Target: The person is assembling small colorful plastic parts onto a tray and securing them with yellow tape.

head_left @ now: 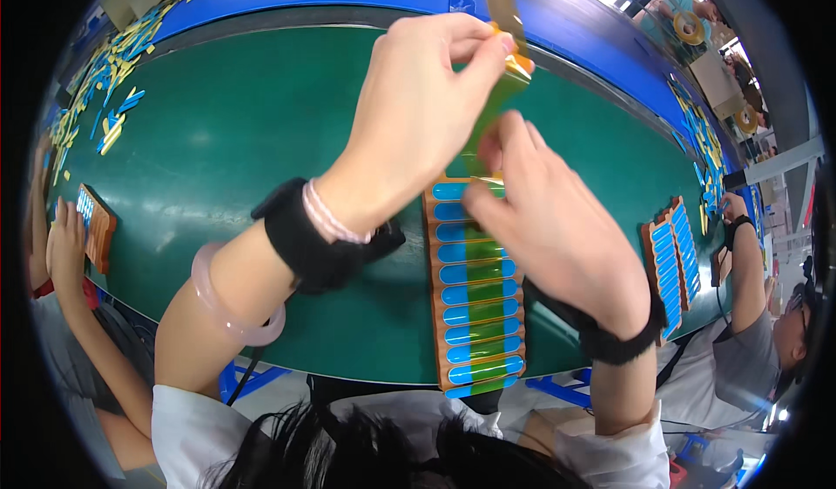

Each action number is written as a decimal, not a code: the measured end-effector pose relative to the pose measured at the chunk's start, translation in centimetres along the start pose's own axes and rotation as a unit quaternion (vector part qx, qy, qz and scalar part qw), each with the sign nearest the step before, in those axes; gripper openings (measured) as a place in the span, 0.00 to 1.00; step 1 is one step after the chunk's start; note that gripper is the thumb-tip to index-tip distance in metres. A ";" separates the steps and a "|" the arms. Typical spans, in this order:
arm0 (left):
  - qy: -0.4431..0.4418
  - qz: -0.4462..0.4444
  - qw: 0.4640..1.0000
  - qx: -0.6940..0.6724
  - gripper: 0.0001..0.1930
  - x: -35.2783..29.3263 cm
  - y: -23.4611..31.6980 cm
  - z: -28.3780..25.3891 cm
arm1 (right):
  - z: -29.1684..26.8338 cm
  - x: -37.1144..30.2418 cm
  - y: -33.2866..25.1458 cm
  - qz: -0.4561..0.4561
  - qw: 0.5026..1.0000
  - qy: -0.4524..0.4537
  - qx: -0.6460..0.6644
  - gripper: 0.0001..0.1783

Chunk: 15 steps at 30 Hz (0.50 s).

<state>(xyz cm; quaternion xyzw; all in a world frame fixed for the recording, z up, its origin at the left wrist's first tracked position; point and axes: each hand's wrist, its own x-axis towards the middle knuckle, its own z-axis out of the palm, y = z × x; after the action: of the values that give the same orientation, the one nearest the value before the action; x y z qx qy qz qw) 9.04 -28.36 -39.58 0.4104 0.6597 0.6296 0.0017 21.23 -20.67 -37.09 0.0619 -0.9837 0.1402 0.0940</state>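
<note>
Blue rounded label strips (475, 315) in a row on an orange backing card, centre of green bench (244, 141). Similar label cards (672, 258) at right; loose blue and yellow strips (109, 71) far left.

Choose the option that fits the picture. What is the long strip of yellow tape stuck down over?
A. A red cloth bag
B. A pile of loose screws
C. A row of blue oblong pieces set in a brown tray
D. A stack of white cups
C: the yellow tape runs lengthwise over the blue oblong pieces lined up in the brown tray, while the left hand and right hand hold its raised end above.
</note>
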 end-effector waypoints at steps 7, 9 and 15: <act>-0.035 -0.029 0.997 -0.055 0.12 -0.5 0.5 -0.4 | 0.6 1.8 1.7 -0.011 0.999 0.036 0.003 0.11; -0.034 -0.048 0.998 -0.035 0.13 0.4 -0.2 -0.6 | 0.3 1.0 2.6 -0.008 0.999 0.030 -0.015 0.10; -0.051 -0.148 0.987 -0.045 0.17 2.0 -3.2 -0.9 | -1.0 -1.3 4.9 0.075 0.997 0.002 -0.013 0.09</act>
<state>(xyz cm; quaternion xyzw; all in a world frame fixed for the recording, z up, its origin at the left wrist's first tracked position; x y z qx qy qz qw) 5.53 -27.63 -41.01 0.3392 0.6835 0.6294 0.1472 21.94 -15.61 -37.65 -0.0138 -0.9872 0.1340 0.0855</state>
